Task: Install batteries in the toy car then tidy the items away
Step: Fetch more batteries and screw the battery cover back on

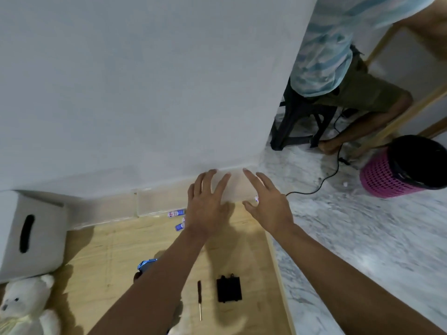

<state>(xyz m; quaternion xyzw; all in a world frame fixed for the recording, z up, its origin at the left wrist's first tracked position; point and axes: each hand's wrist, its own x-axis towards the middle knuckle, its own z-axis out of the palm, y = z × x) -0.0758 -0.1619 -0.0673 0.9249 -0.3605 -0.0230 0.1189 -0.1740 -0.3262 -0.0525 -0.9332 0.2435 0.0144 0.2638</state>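
A blue toy car [147, 263] showed only partly at lower centre-left. Blue-and-white batteries [177, 213] lay loose near mid-frame. Lower down, a thin screwdriver [199, 299] lay just beside a flat black battery cover [229, 289].

Three batteries [177, 212]; one screwdriver [199, 299]; one black cover [229, 289]; one toy car [146, 264]; one teddy bear [26, 303].

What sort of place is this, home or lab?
Probably a home room, not a lab: a wooden table against a plain white wall, a white teddy bear, and a pink mesh waste bin on the marble-pattern floor.
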